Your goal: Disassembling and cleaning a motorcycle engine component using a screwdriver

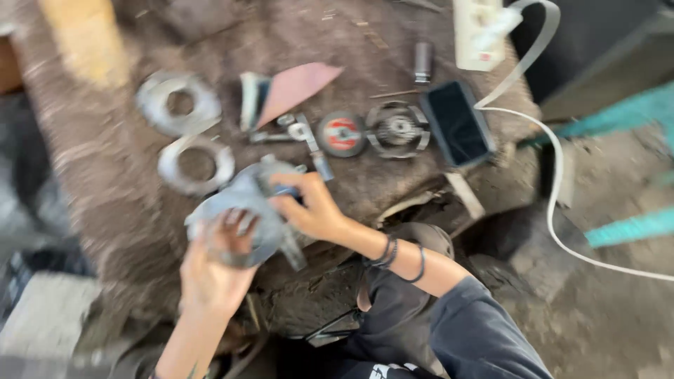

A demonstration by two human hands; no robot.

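Two hands work at the near edge of the rough brown surface [105, 175]: the left hand [210, 270] cups a grey round metal housing [239, 210] from below, its grip closed on it, while the right hand [312, 207] pinches a small blue-tipped part [286, 190] at its top. Seating that part likely needs steady alignment.

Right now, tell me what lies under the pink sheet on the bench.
The pink sheet lies tilted over a pale, dark-edged object, covering its right side. Small metal parts sit just below its lower edge. Whatever else sits beneath is hidden, and blur stops me naming the object.
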